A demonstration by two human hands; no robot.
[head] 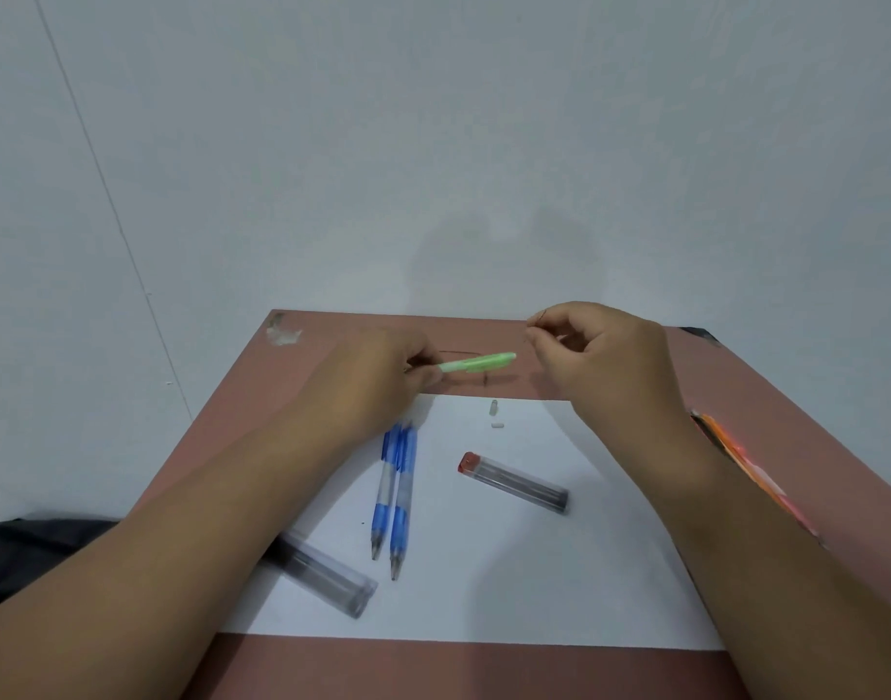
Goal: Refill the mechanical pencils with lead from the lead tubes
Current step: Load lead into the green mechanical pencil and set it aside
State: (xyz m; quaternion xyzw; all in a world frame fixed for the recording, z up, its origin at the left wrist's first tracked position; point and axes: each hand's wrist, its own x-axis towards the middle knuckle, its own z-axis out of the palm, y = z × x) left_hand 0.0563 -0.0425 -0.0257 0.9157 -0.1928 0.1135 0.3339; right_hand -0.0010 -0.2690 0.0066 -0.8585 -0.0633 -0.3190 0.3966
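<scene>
Green pencil [478, 362] gripped in my left hand [382, 376], held level; right hand [600, 356] fingertips pinch a thin lead [536, 318] just beside its open end.

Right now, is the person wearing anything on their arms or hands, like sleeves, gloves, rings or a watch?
No. Both forearms are bare as far as the picture shows, with no sleeves in sight. The left hand and the right hand have no gloves, and no rings, watch or bracelet shows on the sides we can see. The fingertips are too small and blurred to tell anything about the nails.
</scene>
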